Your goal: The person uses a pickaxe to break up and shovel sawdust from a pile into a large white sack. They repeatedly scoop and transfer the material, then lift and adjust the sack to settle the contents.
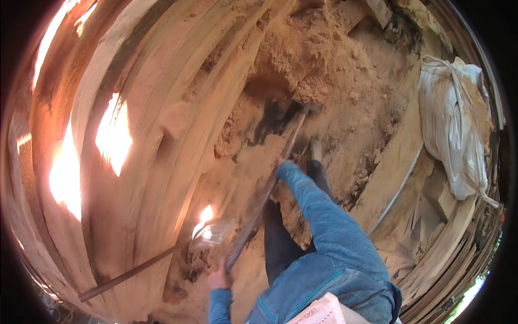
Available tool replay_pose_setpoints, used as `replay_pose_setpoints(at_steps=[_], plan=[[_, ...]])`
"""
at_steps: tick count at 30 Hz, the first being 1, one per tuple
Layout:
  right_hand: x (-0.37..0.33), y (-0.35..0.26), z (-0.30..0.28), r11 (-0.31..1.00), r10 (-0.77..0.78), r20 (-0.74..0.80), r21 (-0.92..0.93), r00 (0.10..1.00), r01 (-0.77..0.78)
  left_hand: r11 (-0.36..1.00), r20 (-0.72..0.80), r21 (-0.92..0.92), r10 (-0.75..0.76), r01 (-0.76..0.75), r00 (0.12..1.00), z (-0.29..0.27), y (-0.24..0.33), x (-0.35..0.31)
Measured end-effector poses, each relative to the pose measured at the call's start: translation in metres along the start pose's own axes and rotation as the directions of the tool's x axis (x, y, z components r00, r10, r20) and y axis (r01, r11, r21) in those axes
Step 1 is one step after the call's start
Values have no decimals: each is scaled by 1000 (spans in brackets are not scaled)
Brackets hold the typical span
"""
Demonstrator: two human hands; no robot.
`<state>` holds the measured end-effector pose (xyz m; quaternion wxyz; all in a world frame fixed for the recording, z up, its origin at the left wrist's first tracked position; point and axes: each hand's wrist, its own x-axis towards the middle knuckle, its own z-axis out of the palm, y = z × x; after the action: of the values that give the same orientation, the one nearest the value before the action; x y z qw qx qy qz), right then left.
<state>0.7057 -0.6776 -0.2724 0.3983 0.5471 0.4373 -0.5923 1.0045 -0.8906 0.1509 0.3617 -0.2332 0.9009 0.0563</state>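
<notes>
Through the camera, I see both hands wrapped around a long-handled tool [254, 217], its head in sawdust [345, 70] between one and two o'clock.
The right hand [280, 163] grips mid-shaft near centre; the left hand [220, 278] its end, past six. Timber slabs [178, 70] edge nine to eleven, a shovel [135, 269] slants toward eight, a white sack [450, 124] bounds nearly three.

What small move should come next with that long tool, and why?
Perhaps draw the tool head back a little: it seems to meet the loose tan heap, and the right hand and left hand both grip the handle.
</notes>
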Motion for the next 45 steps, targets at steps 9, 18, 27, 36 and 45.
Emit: replay_pose_setpoints(at_steps=[9,18,27,36,45], plan=[[1,-115,-78,1000,-29,47,-3,998,29,982,-102,-178,-76,57,992,52,169,3],[-66,-85,-116,998,27,5,52,1000,-28,976,7,-150,-156,155,988,43,169,-78],[-181,-126,-116,981,-19,-17,192,1000,21,988,-76,-153,3,-15,997,-18,124,-67],[-259,-315,-170,835,-420,-12,386,907,392,862,-408,-177,375,-475,833,-124,215,44],[-388,-598,-365,358,-880,-104,497,464,791,605,-722,41,568,-795,395,-269,469,98]])
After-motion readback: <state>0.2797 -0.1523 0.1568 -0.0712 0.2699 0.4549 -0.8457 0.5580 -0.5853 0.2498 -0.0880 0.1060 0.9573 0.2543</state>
